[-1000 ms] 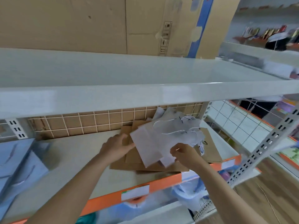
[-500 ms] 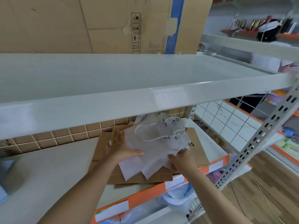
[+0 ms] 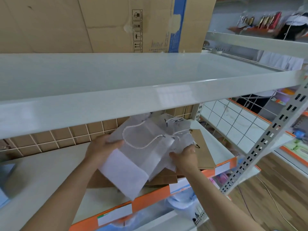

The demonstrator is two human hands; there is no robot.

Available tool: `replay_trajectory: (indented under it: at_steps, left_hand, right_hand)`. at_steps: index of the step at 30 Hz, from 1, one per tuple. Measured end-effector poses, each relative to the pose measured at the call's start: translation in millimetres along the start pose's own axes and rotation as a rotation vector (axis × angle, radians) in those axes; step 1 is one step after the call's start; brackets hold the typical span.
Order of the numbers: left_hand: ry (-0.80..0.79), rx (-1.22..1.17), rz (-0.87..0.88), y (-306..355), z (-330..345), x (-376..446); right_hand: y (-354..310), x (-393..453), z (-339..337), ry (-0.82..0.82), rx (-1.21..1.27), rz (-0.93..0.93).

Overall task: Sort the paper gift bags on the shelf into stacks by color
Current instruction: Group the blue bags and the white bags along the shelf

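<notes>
Several flat white paper gift bags (image 3: 141,152) with white rope handles lie fanned out on top of flat brown paper bags (image 3: 204,152) on the middle shelf (image 3: 50,177). My left hand (image 3: 101,149) grips the left edge of the top white bag, thumb on top. At the right side of the white bags, my right hand (image 3: 185,155) holds their edge with curled fingers. The lower end of the top white bag juts out over the shelf's orange front edge (image 3: 150,199). The brown bags are mostly covered by the white ones.
A white upper shelf (image 3: 133,84) overhangs the bags closely, with a large cardboard box (image 3: 100,24) on it. A wire grid (image 3: 233,120) closes the right side, a perforated upright (image 3: 266,147) stands at the front right. Blue bags (image 3: 3,194) lie at the far left.
Both hands have gathered the white bags and drawn them toward the shelf's front edge, off the brown pile. The view has shifted right and closer.
</notes>
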State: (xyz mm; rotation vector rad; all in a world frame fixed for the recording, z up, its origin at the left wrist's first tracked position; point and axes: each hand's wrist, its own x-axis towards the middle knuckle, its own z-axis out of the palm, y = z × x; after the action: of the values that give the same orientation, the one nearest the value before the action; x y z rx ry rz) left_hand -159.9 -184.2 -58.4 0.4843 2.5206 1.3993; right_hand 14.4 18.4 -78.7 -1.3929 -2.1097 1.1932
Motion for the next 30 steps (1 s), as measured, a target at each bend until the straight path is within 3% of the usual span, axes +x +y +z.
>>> replay_trajectory:
  at_steps: [6, 13, 19, 22, 26, 30]
  left_hand:
    - [0.129, -0.42, -0.018, -6, -58, -15]
    - [0.212, -0.495, -0.038, -31, -98, -27]
    - [0.39, -0.402, -0.234, -65, -115, -33]
    - [0.343, -0.295, -0.311, -69, -118, -38]
    - [0.206, -0.164, -0.392, -71, -122, -54]
    - [0.121, -0.155, -0.421, -77, -125, -62]
  right_hand:
    - [3, 3, 10, 0.098, -0.181, -0.096]
    - [-13, 5, 16, 0.256, -0.624, -0.163]
    - [-19, 5, 38, 0.089, -0.497, -0.085]
    - [-21, 14, 39, 0.079, -0.499, -0.048]
    - [-32, 22, 35, -0.015, -0.212, -0.035]
    - [-39, 21, 21, 0.146, -0.048, -0.118]
